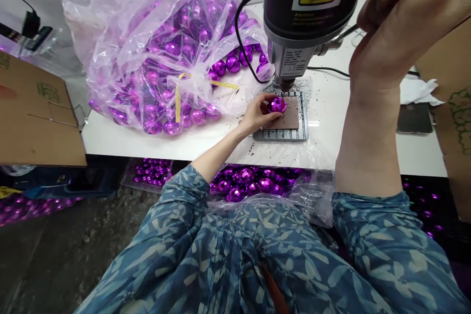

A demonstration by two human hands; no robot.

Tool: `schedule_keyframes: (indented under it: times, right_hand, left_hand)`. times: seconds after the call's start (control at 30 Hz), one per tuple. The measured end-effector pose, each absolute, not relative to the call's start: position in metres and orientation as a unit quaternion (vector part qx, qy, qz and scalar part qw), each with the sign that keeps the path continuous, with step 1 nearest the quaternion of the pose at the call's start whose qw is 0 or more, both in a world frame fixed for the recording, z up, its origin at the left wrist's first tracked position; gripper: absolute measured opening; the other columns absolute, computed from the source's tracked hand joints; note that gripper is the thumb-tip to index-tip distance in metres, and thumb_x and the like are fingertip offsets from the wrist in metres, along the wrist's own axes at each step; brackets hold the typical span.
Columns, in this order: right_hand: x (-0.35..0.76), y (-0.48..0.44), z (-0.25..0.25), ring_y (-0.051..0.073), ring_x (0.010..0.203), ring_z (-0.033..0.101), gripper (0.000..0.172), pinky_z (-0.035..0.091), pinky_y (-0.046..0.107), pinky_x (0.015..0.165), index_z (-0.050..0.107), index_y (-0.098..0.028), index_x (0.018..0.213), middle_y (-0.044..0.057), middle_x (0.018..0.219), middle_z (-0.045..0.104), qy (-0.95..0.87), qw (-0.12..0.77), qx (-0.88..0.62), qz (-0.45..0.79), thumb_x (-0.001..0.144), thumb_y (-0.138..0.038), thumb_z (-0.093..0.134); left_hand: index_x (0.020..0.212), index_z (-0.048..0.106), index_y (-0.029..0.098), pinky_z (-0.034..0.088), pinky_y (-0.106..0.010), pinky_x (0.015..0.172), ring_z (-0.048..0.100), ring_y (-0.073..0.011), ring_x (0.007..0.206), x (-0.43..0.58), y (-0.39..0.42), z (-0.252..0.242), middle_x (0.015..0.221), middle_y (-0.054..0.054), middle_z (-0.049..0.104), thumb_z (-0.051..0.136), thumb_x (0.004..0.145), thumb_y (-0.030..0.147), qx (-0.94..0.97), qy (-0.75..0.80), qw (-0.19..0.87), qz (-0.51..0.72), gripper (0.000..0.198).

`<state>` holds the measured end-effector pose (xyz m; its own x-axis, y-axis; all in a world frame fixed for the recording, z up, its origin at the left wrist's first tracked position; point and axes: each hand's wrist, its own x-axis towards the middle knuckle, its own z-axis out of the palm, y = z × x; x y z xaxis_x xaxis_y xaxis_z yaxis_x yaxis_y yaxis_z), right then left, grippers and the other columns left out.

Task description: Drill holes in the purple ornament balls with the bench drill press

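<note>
My left hand (258,114) holds a shiny purple faceted ball (278,105) between thumb and fingers. The ball rests on a brown board (292,120), which lies on the slotted metal base (303,130) of a bench drill press (294,54). Just above the ball is the press's chuck (287,84); whether a bit touches the ball is hard to see. At the upper right, my right hand (401,14) is closed around the end of the press's feed lever (346,33). Its grip is partly cut off by the frame.
A tied clear bag (147,59) full of purple balls covers the table's left side. More balls (253,181) lie in plastic at my lap. Cardboard boxes (40,117) flank the table. A black cable (237,24) loops beside the press, and a dark phone (415,118) lies right.
</note>
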<state>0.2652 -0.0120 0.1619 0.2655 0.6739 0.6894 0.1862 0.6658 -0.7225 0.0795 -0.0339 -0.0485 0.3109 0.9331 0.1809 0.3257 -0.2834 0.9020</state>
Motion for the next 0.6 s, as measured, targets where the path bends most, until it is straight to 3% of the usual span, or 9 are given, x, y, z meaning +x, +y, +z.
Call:
schedule_keyframes:
  times: [0.1,0.27,0.33,0.47,0.6]
  right_hand:
    - [0.268,-0.002,0.156,0.001,0.040,0.039,0.074,0.027,0.019,0.046,0.029,-0.024,0.075,-0.006,0.051,0.026,-0.502,0.772,-0.364,0.141,0.052,-0.093,0.035]
    - [0.267,-0.006,0.150,0.002,0.038,0.035,0.066,0.024,0.022,0.043,0.032,-0.024,0.069,-0.005,0.049,0.024,-0.510,0.789,-0.322,0.115,0.062,-0.089,0.042]
    - [0.266,-0.015,0.148,-0.001,0.040,0.035,0.066,0.026,0.018,0.045,0.041,-0.020,0.069,-0.004,0.050,0.025,-0.521,0.787,-0.312,0.107,0.069,-0.085,0.043]
    - [0.266,-0.028,0.141,-0.002,0.044,0.037,0.063,0.027,0.017,0.048,0.067,-0.013,0.088,-0.004,0.054,0.032,-0.504,0.810,-0.283,0.098,0.078,-0.074,0.053]
    - [0.266,-0.034,0.140,-0.003,0.045,0.034,0.055,0.025,0.018,0.050,0.058,-0.014,0.077,-0.005,0.053,0.033,-0.511,0.796,-0.313,0.089,0.083,-0.068,0.052]
  left_hand:
    - [0.135,0.065,0.018,0.063,-0.038,0.089,0.074,-0.0217,0.099,0.086,-0.040,-0.047,0.130,-0.013,0.076,0.090,0.085,0.034,0.726,0.443,0.359,0.384,0.058]
    - [0.135,0.063,0.020,0.061,-0.047,0.102,0.072,-0.0291,0.120,0.091,-0.049,-0.053,0.132,-0.014,0.074,0.088,0.088,0.031,0.734,0.432,0.340,0.398,0.054]
    - [0.137,0.061,0.021,0.060,-0.050,0.106,0.071,-0.0300,0.123,0.092,-0.052,-0.057,0.134,-0.014,0.072,0.088,0.089,0.032,0.734,0.431,0.338,0.402,0.056]
    - [0.137,0.060,0.022,0.058,-0.049,0.109,0.070,-0.0294,0.124,0.093,-0.054,-0.063,0.135,-0.013,0.072,0.087,0.090,0.037,0.730,0.429,0.331,0.417,0.056]
    - [0.136,0.058,0.021,0.058,-0.047,0.109,0.070,-0.0287,0.124,0.094,-0.055,-0.065,0.134,-0.013,0.071,0.086,0.091,0.036,0.733,0.428,0.320,0.421,0.055]
